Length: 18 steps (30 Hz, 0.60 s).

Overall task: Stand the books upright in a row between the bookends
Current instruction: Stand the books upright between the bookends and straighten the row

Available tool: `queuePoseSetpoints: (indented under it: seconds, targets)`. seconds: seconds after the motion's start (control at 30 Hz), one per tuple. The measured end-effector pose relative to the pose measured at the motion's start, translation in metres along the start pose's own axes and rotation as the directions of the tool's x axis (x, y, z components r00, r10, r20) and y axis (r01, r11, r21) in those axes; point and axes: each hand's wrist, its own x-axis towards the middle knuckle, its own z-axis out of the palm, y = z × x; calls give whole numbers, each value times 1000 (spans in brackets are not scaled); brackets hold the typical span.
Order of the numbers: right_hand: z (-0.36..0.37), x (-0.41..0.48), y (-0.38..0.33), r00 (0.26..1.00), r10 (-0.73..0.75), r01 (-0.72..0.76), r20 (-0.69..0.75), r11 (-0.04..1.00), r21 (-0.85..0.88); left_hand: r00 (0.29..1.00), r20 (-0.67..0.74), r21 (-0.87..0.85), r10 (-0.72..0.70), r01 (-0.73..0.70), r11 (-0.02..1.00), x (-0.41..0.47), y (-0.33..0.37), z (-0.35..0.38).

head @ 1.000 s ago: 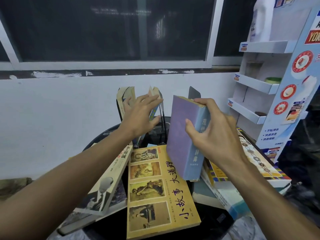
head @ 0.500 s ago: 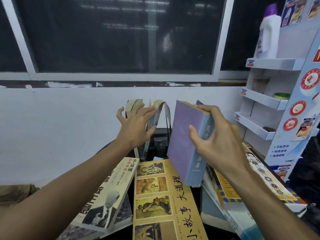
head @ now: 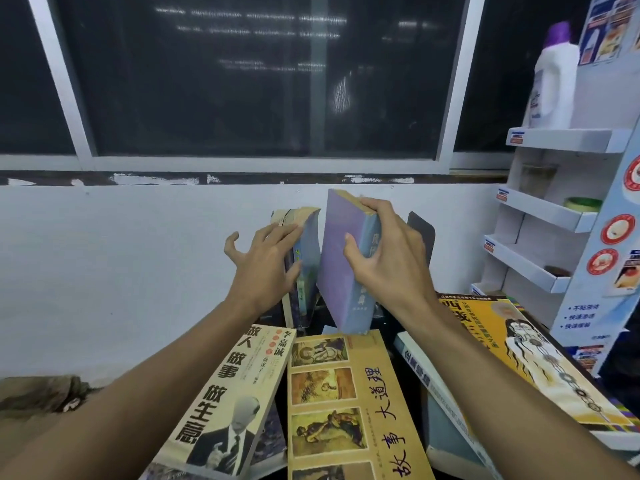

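Observation:
My right hand (head: 384, 258) grips a thick lavender-blue book (head: 341, 268) by its spine and top, held nearly upright above the dark table. My left hand (head: 266, 268), fingers spread, presses flat against the standing books (head: 304, 258) at the left, holding them up. The dark right bookend (head: 420, 233) rises just behind my right hand; the left bookend is hidden behind the standing books. Lying flat in front are a cream book with a suited man on its cover (head: 225, 403), a yellow book with picture panels (head: 346, 407) and an orange-yellow book (head: 519, 351).
A white wall and dark window stand right behind the table. A cardboard display shelf (head: 554, 209) with a white bottle (head: 554, 84) stands at the right. More flat books (head: 446, 410) lie under the orange one at the table's right.
My right hand has carried the lavender book forward and upright, closer to the standing books. My left hand stays against those books. The camera has tilted up.

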Motion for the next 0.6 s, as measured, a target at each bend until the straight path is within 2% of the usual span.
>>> queuePoseSetpoints:
  seconds: [0.2,0.33,0.6]
  targets:
    - [35,19,7,1000,-22,22,1,999,-37,1000,-12,-135,-10,8,991,1,-7,8]
    - [58,23,14,1000,-22,22,9,999,-35,995,-40,-306,86,-94,947,6,-18,19]
    - [92,16,24,1000,-3,1,-26,999,-45,994,-91,-349,61,-89,933,3,-19,20]
